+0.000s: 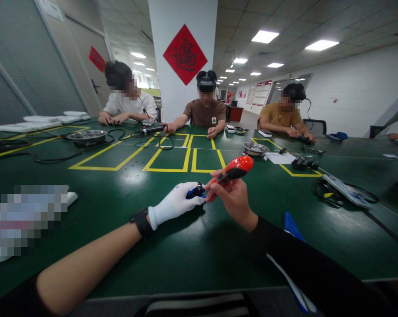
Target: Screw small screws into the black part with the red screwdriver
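Note:
My left hand [179, 202], in a white glove with blue fingertips, is closed on a small black part with a metal tip [198, 189]. Its exact kind is hard to make out. Bare and closed, my right hand [233, 196] grips a screwdriver [236, 169] with a red and black handle. The handle slants up to the right, and the thin shaft points down left to the black part. Fingers hide where the shaft ends. A loose blue and white glove [293, 226] lies beside my right forearm.
Yellow tape [165, 169] marks rectangles on the green table [119, 264]. Metal bowls [88, 136] [255, 149], black blocks [306, 163] and a white power strip [346, 191] with cables lie around. Several people sit across, one holding a black tool [152, 130]. A blurred white-edged object [27, 220] lies left.

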Tool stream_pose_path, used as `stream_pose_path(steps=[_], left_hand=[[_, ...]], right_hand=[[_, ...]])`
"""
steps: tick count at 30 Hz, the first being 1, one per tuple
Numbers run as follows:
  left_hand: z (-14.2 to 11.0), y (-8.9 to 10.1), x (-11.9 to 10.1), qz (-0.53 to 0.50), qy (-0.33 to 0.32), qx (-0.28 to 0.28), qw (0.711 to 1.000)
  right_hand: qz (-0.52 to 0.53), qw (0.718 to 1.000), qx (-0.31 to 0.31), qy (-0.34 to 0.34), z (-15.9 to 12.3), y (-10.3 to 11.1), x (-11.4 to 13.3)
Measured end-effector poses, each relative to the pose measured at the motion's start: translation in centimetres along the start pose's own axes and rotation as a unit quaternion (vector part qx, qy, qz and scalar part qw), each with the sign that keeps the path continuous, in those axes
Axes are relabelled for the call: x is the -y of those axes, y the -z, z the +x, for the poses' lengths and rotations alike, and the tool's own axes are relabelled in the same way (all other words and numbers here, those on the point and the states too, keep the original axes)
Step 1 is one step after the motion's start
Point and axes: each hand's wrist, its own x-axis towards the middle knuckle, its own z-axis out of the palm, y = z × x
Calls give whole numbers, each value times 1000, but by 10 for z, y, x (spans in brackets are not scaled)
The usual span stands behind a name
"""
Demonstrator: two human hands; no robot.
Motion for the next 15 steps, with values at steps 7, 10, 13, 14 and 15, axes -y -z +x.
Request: stream_pose_path(steps=[7, 10, 13, 14, 15], left_hand=[[0, -2, 0, -49, 38, -7, 998], [0, -2, -1, -52, 42, -12, 998], [0, -3, 0, -50, 41, -6, 998], [0, -3, 1, -48, 37, -4, 998], [0, -3, 2, -45, 32, -3, 998]], right_hand=[[70, 996, 5, -49, 6, 2, 5], [57, 997, -4, -46, 7, 0, 4], [35, 999, -31, -29, 6, -2, 4], [30, 998, -40, -25, 6, -2, 5], [29, 998, -46, -24, 6, -3, 5]])
